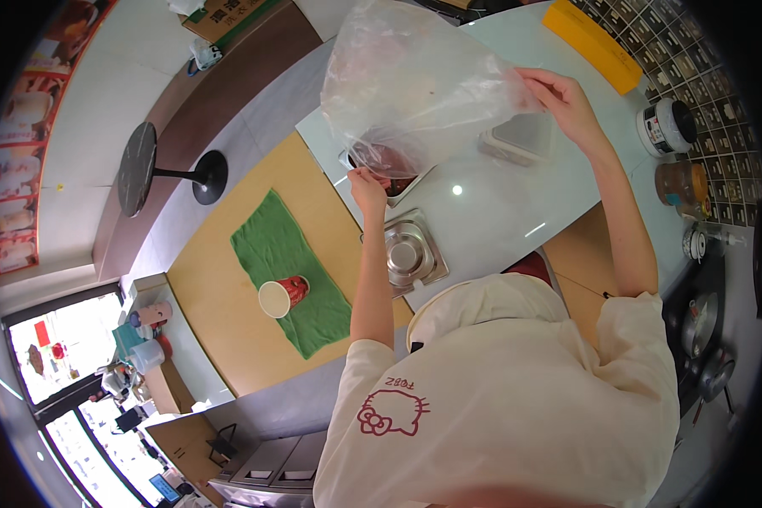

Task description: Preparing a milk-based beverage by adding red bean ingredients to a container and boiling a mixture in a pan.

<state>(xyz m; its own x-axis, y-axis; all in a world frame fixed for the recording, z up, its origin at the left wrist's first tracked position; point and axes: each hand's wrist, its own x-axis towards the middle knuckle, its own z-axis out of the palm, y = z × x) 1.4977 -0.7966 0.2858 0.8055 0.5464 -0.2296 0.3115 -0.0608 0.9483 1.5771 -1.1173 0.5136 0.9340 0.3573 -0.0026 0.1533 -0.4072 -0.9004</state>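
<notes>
A large translucent plastic bag (415, 80) is spread between my two hands above the white counter (499, 224). My right hand (560, 100) pinches its right end, fingers closed on the film. Lower down, my left hand (369, 191) is closed at the bag's near-left edge, beside a metal pan (415, 186) with dark reddish contents. The bag covers part of that pan. Just nearer than the pan lies a shiny steel lid (411, 251). A clear lidded container (516, 142) sits under the bag's right side.
Left, a red paper cup (295, 290) lies tipped on a green cloth (271, 233) on the wooden board (201, 309). A yellow box (593, 46), a white tub (665, 127) and a brown jar (681, 184) line the tiled wall. Pans (717, 372) are at the lower right.
</notes>
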